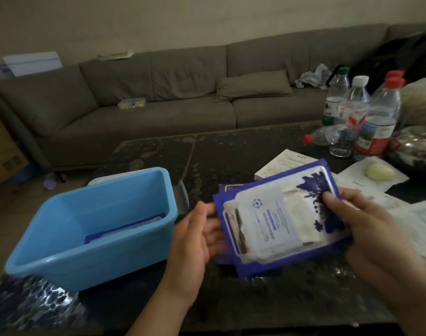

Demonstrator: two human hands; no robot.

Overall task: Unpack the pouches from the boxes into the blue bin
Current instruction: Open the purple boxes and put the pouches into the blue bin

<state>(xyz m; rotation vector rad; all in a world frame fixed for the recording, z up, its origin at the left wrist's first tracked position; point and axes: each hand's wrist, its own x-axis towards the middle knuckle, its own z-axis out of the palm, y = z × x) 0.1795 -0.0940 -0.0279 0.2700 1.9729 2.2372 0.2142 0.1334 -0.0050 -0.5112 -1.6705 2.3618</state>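
A dim living room with a long grey-brown fabric sofa runs behind a dark mottled stone surface; clear plastic water bottles crowd its 2 o'clock corner, and a white printed cardboard box lies just beyond the hands. Both hands hold a small stack of flat purple-and-white foil pouches above the surface; the left hand cups the stack's 9 o'clock edge from beneath, fingers curled behind it, while the right hand pinches the 3 o'clock end, thumb on the printed face (likely squaring the stack so it travels as one). The stack's long axis runs from 8 o'clock up toward 2 o'clock, face upward and tilted toward the camera. The light-blue rectangular plastic bin sits at 9 o'clock, just beside the left hand; at least one pouch already lies flat inside; the carry leftward looks short.
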